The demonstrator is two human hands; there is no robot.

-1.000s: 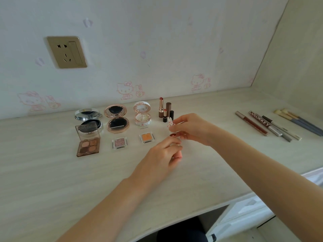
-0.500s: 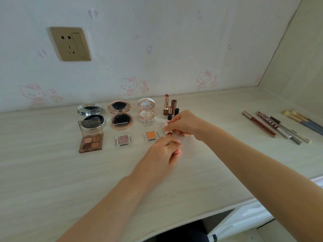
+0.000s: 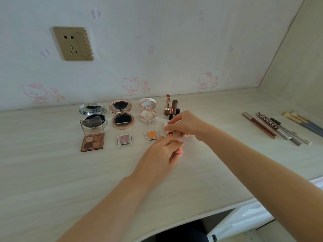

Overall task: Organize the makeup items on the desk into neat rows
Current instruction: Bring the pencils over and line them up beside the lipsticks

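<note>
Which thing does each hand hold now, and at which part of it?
The right hand pinches a small patterned lipstick by its far end. The left hand has curled fingers; what it holds cannot be told.

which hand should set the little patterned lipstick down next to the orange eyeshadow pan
Right. The right hand already pinches the small patterned lipstick, just right of the orange eyeshadow pan. The left hand sits nearer the desk's front edge with fingers curled; whether it holds anything cannot be told.

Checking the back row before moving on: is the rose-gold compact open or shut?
Open. The rose-gold compact has its lid raised toward the wall, and the round mirror inside the lid and the dark pan below both show.
</note>
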